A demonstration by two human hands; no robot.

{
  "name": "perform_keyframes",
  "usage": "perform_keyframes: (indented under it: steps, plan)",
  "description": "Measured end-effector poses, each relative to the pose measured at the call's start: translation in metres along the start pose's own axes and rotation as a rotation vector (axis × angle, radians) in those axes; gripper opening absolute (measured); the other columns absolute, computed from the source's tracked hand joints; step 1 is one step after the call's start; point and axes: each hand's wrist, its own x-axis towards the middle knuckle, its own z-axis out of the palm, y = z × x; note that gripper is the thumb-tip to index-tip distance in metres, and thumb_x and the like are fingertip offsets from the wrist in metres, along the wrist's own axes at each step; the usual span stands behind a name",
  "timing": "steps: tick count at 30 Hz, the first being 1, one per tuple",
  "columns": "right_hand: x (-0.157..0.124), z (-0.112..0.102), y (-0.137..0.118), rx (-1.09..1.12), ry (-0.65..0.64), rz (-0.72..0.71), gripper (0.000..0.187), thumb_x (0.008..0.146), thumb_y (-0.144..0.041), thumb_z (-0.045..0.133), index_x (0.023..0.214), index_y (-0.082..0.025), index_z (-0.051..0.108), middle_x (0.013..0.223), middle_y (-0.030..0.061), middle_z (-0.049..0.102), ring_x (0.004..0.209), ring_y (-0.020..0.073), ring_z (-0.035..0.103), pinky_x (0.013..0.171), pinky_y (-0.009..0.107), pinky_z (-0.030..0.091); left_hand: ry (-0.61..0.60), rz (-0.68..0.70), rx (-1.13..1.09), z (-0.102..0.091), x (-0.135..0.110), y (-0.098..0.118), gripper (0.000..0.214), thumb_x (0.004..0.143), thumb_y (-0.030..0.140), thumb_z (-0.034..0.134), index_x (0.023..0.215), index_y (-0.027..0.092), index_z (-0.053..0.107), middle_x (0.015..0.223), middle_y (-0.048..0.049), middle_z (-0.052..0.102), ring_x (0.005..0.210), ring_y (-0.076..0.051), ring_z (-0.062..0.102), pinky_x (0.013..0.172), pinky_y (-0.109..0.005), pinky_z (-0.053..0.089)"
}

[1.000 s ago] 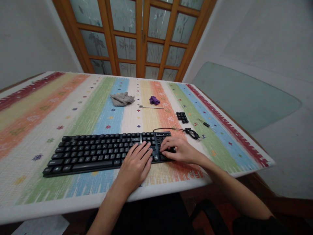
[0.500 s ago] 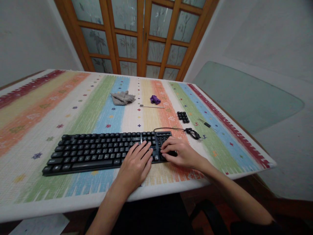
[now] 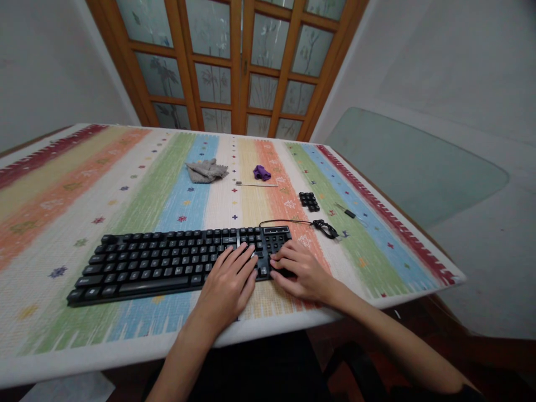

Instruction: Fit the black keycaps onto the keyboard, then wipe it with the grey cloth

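Note:
A black keyboard [image 3: 167,262] lies along the near part of a table covered by a striped cloth [image 3: 84,190]. My left hand [image 3: 228,287] rests flat on the keys just left of the number pad, fingers stretched out. My right hand [image 3: 299,271] lies over the number pad at the keyboard's right end, fingers bent down onto the keys. What is under its fingertips is hidden. The keyboard's cable [image 3: 324,228] is coiled just beyond the right end.
Farther back lie a grey cloth [image 3: 206,170], a purple item [image 3: 262,173], a thin rod [image 3: 256,185], a cluster of loose black keycaps [image 3: 309,201] and a small tool [image 3: 348,213]. Wooden glazed doors stand behind the table. The table's right edge is close.
Both hands have stayed on the keyboard's right end. The right hand's fingers have shifted slightly on the number pad. The view has drifted a little.

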Motion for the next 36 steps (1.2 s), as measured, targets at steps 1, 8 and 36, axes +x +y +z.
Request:
perform_keyframes:
  steps: [1,8,36]
  plan:
    - [-0.001,0.0,-0.001,-0.012,0.006,0.004,0.014,0.096,-0.026,0.06,0.088,-0.017,0.068,0.089,0.0092,0.07,0.083,0.0227,0.056,0.074,0.04,0.05,0.004,0.002,0.002,0.0,0.0,0.0,0.032,0.102,0.02,0.046,0.126,0.012,0.064,0.136,-0.0135,0.067,0.131,-0.028,0.059,0.11,-0.052,0.048]
    - [0.004,-0.034,0.019,-0.101,0.094,0.045,0.016,0.098,-0.026,0.061,0.108,-0.019,0.072,0.102,0.0085,0.072,0.093,0.0233,0.061,0.086,0.043,0.051,0.019,0.006,-0.006,0.001,-0.001,-0.001,0.031,0.102,0.02,0.047,0.125,0.012,0.065,0.136,-0.013,0.067,0.132,-0.028,0.058,0.11,-0.052,0.048]
    - [0.009,-0.089,0.176,-0.286,-0.21,0.294,0.009,0.078,-0.016,0.067,0.075,-0.021,0.073,0.087,0.0064,0.075,0.082,0.0245,0.062,0.081,0.039,0.046,0.008,0.007,0.009,0.0,-0.001,-0.002,0.03,0.101,0.02,0.048,0.124,0.013,0.066,0.136,-0.0121,0.067,0.132,-0.027,0.058,0.11,-0.051,0.049]
